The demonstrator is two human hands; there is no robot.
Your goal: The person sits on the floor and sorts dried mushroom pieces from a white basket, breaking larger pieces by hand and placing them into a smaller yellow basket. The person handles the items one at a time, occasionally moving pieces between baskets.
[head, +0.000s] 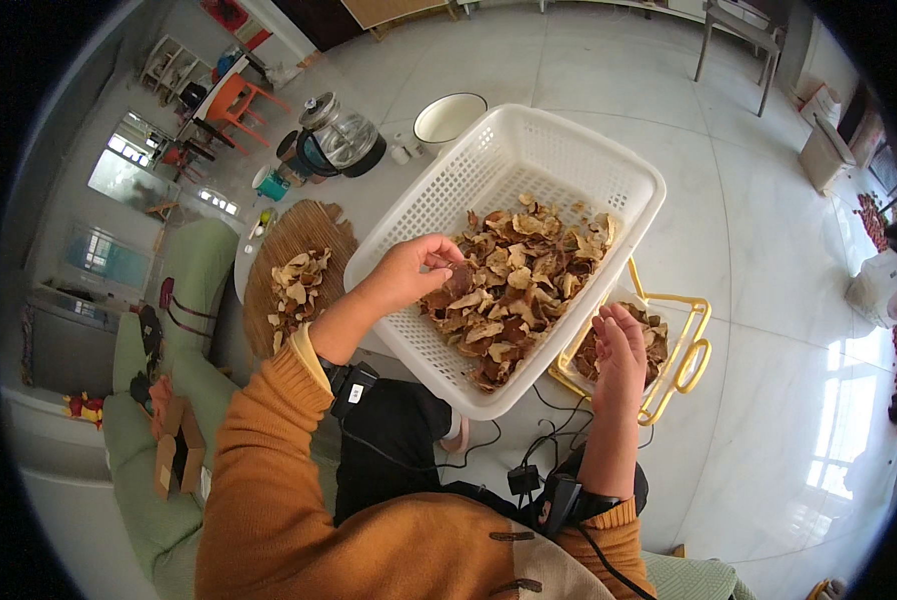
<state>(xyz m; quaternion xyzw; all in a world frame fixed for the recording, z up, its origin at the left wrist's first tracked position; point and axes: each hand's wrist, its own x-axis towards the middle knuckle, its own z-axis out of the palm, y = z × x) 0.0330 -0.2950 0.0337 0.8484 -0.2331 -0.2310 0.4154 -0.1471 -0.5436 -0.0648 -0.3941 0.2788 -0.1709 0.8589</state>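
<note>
A white plastic basket [628, 255] with perforated walls stands before me, holding a heap of dried mushroom slices [520, 277]. Over the heap's left part is my left hand [426, 274]; its thumb and fingers are close together at a dark brown slice, and I cannot tell whether they grip it. My right hand [619, 345] is beyond the basket's right rim, with fingers loosely curled, above a yellow-framed container [700, 322] with more brown dried slices. Whether this hand holds a small piece does not show. On a brown wooden board [261, 262] at the left lies another pile of pale dried slices [298, 285].
Behind the board stand a glass electric kettle [343, 139], a teal cup [270, 184] and a white enamel bowl [448, 120]. Black cables [553, 431] hang near my knees. A green sofa [141, 465] with an opened cardboard box [180, 450] is at the left.
</note>
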